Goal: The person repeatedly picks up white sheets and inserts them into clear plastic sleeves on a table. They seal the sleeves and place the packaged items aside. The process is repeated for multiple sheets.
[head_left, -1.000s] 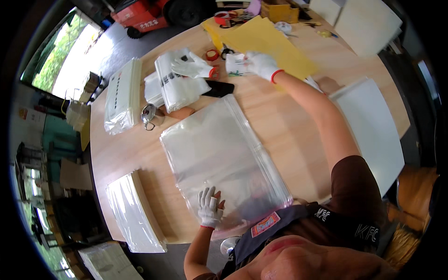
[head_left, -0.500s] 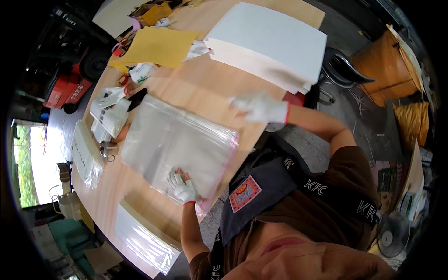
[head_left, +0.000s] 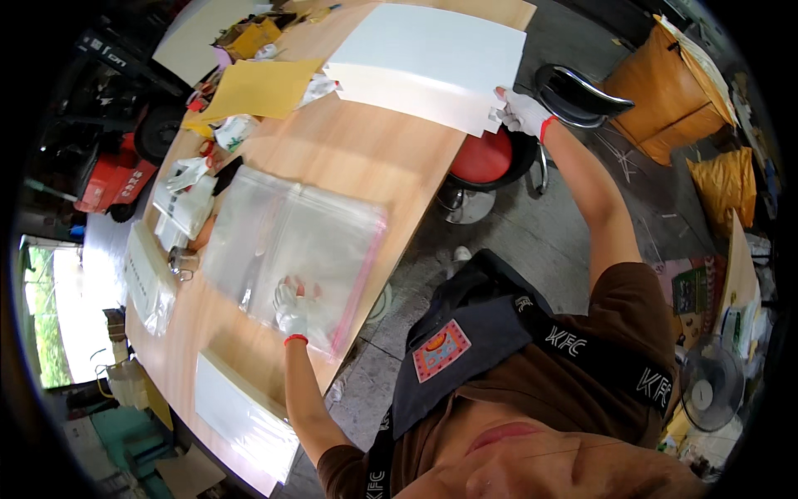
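Observation:
My left hand (head_left: 291, 309), in a white glove with a red cuff, lies with fingers spread on a stack of clear plastic bags (head_left: 332, 237). The bags have a pink strip along the edge nearest me. My right hand (head_left: 524, 113), gloved the same way, is stretched out to the near right corner of a stack of large white sheets (head_left: 424, 50). Its fingers are bent in at the sheets' edge and appear to pinch the top sheet; the fingertips are partly hidden.
Packed stacks in clear film (head_left: 241, 416) lie at the table's left. Farther back are a glass mug (head_left: 181, 262), a yellow envelope (head_left: 262, 87) and small clutter. Right of the table stand a red-seated stool (head_left: 482, 158), a black chair (head_left: 573, 96) and orange sacks (head_left: 665, 91).
My right hand has swung from above the table out to the right, onto the corner of the white stack. My left hand stays on the bags while the view has shifted.

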